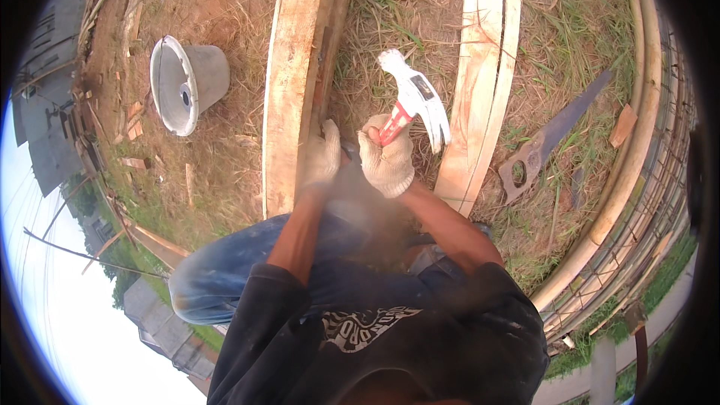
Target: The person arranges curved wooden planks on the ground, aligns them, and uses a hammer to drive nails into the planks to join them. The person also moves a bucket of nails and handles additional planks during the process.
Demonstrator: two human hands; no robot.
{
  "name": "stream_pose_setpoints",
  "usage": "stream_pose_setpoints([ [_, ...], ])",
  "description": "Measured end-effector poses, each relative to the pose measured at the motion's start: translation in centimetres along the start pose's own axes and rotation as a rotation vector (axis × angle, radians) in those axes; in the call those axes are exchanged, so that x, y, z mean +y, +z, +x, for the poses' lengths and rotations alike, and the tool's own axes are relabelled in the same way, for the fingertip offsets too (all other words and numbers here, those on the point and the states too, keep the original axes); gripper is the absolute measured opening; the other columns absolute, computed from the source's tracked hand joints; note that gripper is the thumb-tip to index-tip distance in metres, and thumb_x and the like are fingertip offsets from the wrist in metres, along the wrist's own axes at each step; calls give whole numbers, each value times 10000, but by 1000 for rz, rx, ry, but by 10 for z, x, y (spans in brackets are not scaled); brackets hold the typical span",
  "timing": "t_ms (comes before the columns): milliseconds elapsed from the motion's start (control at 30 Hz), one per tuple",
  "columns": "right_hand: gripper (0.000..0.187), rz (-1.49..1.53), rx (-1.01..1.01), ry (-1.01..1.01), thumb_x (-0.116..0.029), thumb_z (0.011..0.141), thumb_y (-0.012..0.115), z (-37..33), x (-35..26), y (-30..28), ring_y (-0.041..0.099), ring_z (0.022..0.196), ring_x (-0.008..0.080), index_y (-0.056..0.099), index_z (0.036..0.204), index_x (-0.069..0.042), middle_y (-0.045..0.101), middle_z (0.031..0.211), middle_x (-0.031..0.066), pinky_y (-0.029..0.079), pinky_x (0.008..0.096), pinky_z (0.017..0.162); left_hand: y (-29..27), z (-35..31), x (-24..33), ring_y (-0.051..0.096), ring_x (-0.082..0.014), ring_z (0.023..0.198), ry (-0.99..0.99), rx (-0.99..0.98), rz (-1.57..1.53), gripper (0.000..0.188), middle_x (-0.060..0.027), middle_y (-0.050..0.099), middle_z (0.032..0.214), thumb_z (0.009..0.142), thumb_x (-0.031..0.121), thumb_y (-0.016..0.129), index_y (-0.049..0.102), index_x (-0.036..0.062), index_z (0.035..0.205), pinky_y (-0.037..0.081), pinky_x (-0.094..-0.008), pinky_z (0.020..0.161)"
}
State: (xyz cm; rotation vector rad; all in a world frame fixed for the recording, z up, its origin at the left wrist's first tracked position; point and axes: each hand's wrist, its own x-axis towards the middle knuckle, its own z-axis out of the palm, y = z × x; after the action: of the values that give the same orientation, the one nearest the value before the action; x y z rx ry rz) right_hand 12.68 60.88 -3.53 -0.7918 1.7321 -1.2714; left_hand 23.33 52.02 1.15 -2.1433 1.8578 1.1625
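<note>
My right hand point(388, 156), in a pale knitted glove, is closed round the red grip of a claw hammer point(415, 95). The hammer's white head is raised and tilted, its claw pointing down to the right. My left hand point(323, 154), gloved alike, is against the right side of a long thick wooden beam point(288, 82), near its close end. Its fingers seem curled at the beam's edge, but they are partly hidden. A blurred patch over my lap hides what lies just below the hands.
Right of the hammer lie two narrow boards point(471, 82) side by side. A handsaw point(551, 139) rests on the grass farther right, beside a bamboo pole point(626, 202) and bundled rods. At left a whitish bucket point(206, 79) lies tipped over among wood scraps point(135, 121).
</note>
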Motion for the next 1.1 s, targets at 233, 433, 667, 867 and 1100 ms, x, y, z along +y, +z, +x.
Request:
stream_pose_setpoints([
  [233,214,126,31,3,-161,1008,698,-2,0,-4,749,877,445,559,1060,-7,733,899,211,581,517,716,1,1,-9,726,-285,714,66,61,59,570,-193,730,794,1134,379,456,494,8,1564,557,-441,722],
  [433,227,-137,-116,142,-190,1023,691,8,1,10,747,832,433,556,1083,-18,722,875,193,590,510,714,16,15,-31,702,-264,711,253,198,-17,497,-172,731,842,1127,364,491,601,-21,1422,538,-449,691],
  [667,185,130,131,-133,-96,982,722,1,2,-8,725,806,413,580,1061,-9,695,853,171,571,458,717,6,2,-10,744,-308,1044,131,135,-84,574,-236,759,1134,1081,410,571,619,-64,1401,554,-438,931],
  [867,212,-162,-152,139,-171,1004,715,27,-11,0,733,813,400,578,1081,-29,704,875,159,576,474,718,7,3,-11,746,-257,993,87,101,-94,527,-200,765,1101,1085,383,584,633,-52,1379,564,-410,879],
  [1100,302,-52,-114,74,-247,1028,689,14,-12,-10,739,903,472,545,1151,-13,749,927,215,574,550,754,5,4,-10,731,-241,790,31,50,-101,520,-151,728,863,1087,386,584,629,-66,1342,567,-398,714],
])
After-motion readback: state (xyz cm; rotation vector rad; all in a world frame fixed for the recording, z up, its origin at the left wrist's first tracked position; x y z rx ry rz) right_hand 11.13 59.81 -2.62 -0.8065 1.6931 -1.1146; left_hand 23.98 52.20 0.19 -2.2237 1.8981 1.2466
